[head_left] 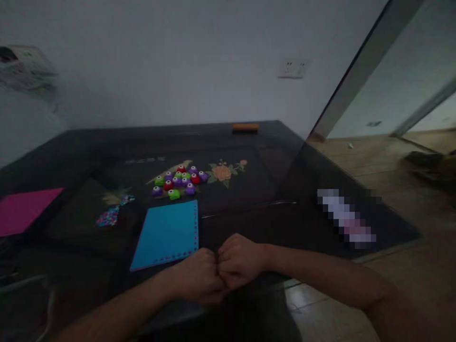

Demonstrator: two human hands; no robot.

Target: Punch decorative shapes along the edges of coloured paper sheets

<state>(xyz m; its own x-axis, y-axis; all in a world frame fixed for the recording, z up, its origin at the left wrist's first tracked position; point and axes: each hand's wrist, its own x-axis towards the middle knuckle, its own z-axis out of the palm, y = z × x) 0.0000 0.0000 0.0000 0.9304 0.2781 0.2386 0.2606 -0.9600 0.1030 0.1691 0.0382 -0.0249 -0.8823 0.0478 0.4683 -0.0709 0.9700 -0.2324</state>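
My left hand (pixel 200 274) and my right hand (pixel 241 260) meet knuckle to knuckle at the front edge of the dark table (pixel 249 223). Both are closed, fingers curled in; whatever they may hold is hidden. Just beyond my left hand lies a blue sheet (pixel 169 232), with small dark pinkish dots in a row along its right and near edges. Left of the sheet are small piles of pink and blue bits (pixel 109 216). Behind it stands a cluster of small red, green and purple pieces (pixel 177 181), each with a white, eye-like top.
A pink sheet (pixel 28 209) lies at the far left. An orange-brown roll (pixel 245 127) rests near the wall. A pixelated object (pixel 345 218) is on the table's right side. Past the right edge is the tiled floor (pixel 359 156). A wall socket (pixel 294 68) sits above the table.
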